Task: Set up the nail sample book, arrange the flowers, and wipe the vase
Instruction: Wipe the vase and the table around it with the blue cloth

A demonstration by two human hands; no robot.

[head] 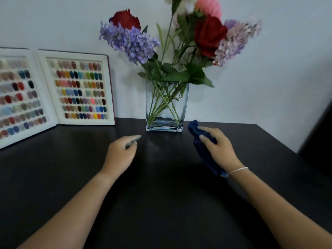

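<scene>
1. Everything is being carried by a dark table (161, 203).
2. A glass vase (166, 108) is being borne upright, just left of and beyond the cloth-gripping right hand (218, 146).
3. A nail sample book (53, 92) is being propped open, well left of that grip, near the table's back edge.

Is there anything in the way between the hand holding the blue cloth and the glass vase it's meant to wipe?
Nothing visible. The right hand, gripping the dark blue cloth, hovers just right of the clear rectangular glass vase, with only bare black table between them. The open nail sample book stands well off to the left.
</scene>
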